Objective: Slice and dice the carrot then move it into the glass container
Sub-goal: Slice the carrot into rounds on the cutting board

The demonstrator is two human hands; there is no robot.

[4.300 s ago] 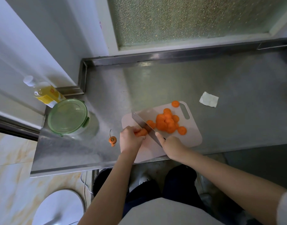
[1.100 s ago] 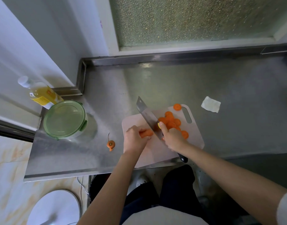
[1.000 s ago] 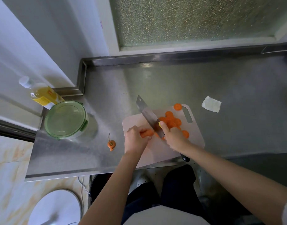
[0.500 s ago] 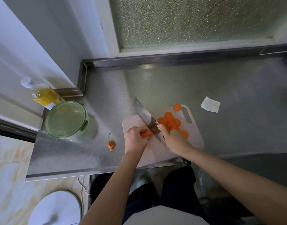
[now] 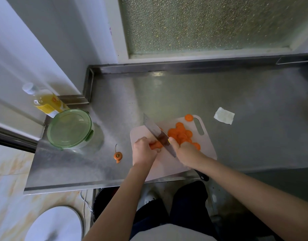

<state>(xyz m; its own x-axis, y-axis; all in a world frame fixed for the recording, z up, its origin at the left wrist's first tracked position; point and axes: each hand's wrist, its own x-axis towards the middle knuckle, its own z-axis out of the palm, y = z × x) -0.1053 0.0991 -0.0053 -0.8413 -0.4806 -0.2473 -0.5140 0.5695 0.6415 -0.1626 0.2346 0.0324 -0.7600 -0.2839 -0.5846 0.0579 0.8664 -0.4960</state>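
A pale pink cutting board (image 5: 208, 150) lies at the steel counter's front edge. On it my left hand (image 5: 144, 151) grips the short remaining carrot piece (image 5: 155, 145). My right hand (image 5: 184, 153) holds the cleaver (image 5: 155, 132), index finger along the blade, edge down on the carrot right beside my left fingers. Several round carrot slices (image 5: 182, 134) are piled on the board right of the blade; one slice (image 5: 189, 117) lies apart at the far edge. The glass container (image 5: 70, 128) with its green lid on stands at the counter's left.
A cut-off carrot top (image 5: 118, 156) lies on the steel counter (image 5: 254, 136) left of the board. A yellow oil bottle (image 5: 45, 103) stands behind the container. A folded white tissue (image 5: 224, 115) lies right of the board. A raised steel rim runs along the back and left.
The cleaver, lifted with its tip raised about a second ago, has come down onto the carrot piece. My left hand has kept its hold on the carrot.
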